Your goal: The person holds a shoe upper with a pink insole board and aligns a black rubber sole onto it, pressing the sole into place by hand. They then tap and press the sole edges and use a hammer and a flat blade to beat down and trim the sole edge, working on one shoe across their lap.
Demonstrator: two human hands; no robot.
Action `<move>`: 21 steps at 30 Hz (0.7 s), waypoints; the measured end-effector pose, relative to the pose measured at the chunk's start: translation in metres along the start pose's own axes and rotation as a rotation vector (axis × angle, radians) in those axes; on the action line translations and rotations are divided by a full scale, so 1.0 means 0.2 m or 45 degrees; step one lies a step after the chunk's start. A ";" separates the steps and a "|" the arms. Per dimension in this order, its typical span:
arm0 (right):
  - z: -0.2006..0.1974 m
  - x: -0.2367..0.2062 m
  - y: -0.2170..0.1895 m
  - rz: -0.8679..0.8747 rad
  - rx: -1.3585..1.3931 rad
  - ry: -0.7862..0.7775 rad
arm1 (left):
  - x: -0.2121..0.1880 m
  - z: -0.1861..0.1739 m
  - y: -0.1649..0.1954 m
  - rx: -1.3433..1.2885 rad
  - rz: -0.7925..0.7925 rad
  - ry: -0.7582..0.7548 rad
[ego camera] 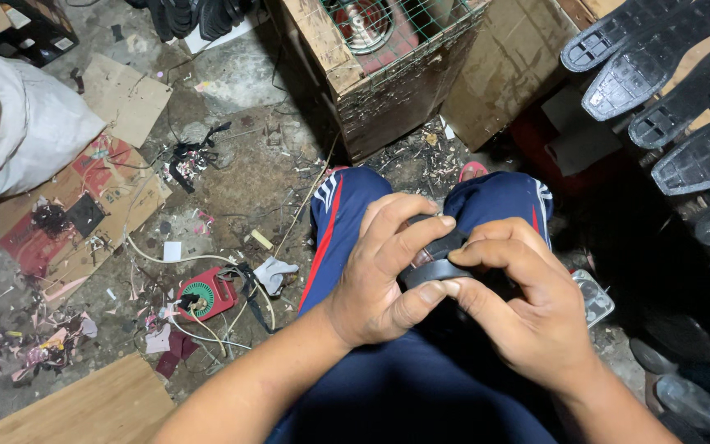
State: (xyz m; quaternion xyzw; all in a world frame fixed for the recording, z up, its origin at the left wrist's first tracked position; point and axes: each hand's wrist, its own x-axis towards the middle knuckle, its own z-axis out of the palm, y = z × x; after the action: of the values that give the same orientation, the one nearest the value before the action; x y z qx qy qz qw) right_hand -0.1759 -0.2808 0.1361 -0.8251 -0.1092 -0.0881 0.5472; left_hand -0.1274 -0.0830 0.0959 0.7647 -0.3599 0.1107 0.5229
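Item: small dark rubber shoe part (pixel 435 261), curved and black, with a brownish patch near its top. It is sitting over the lap, between the two knees in dark blue track trousers with red and white stripes (pixel 340 215), pressed between both hands and mostly hidden by them.

Left hand (pixel 384 267): it is curling around the part from the left, fingers wrapping over its top and thumb pressing its lower edge; closed firmly on it.

Right hand (pixel 527 300): it is closing on the part from the right, fingertips meeting the left thumb at the lower edge, back of the hand facing up.

Surroundings: black moulded shoe soles (pixel 667 90) are lying in a row at the right. A wooden box with green wire mesh (pixel 388 70) is standing ahead of the knees. A red round device with a green grille (pixel 203 294) is lying on the littered concrete floor (pixel 240 177), among scraps of cardboard (pixel 125 99).
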 end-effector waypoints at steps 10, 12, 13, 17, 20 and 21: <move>0.01 -0.03 -0.01 0.085 -0.026 -0.004 | -0.01 -0.01 0.00 0.048 0.100 -0.064; 0.02 -0.03 -0.02 0.238 0.132 0.026 | -0.02 -0.01 0.00 0.062 0.105 -0.072; 0.03 -0.03 -0.02 0.314 0.211 0.043 | -0.02 -0.01 0.00 0.046 0.098 -0.064; 0.07 -0.03 -0.03 0.205 0.063 0.087 | -0.05 -0.04 -0.01 -0.007 0.051 -0.039; 0.09 -0.02 -0.04 0.082 -0.227 0.037 | -0.08 -0.06 -0.01 -0.021 0.004 -0.044; 0.10 -0.02 -0.04 0.075 -0.219 0.023 | -0.09 -0.06 -0.01 -0.021 -0.011 -0.047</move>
State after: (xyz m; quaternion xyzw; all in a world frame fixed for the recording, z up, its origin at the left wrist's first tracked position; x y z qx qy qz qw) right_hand -0.1822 -0.2600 0.1344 -0.8711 -0.0719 -0.0884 0.4777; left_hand -0.1358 -0.0634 0.0894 0.7639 -0.3671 0.0914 0.5228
